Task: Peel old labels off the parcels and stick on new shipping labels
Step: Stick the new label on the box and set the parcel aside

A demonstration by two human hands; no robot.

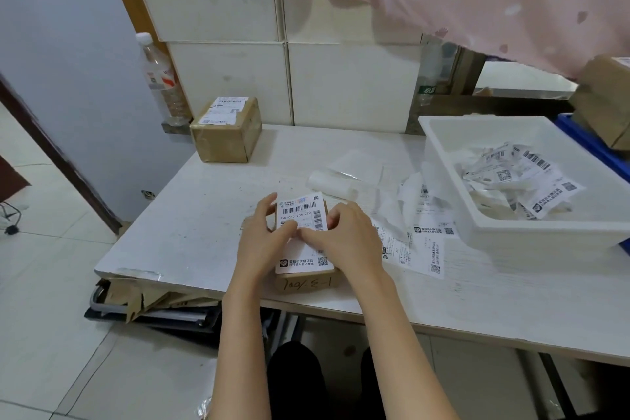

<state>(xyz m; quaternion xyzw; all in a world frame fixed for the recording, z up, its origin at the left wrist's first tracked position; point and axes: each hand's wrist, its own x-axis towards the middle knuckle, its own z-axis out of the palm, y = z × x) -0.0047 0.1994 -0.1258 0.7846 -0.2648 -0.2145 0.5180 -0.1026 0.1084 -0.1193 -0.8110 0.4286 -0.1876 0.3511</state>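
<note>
A small brown parcel [306,281] with handwriting on its near side sits at the front edge of the white table [191,215]. A white shipping label [301,211] with barcodes covers its top. My left hand [264,237] and my right hand [344,233] both lie on the label, fingers stretched flat and pressing it down, fingertips meeting near its middle. A second brown parcel [226,128] with a label on top stands at the table's far left corner.
A white bin [439,136] on the right holds several crumpled peeled labels [521,177]. Loose label strips [422,232] and backing sheets [344,177] lie between bin and parcel. A plastic bottle [160,78] stands by the wall. Flattened cardboard [150,297] lies under the table.
</note>
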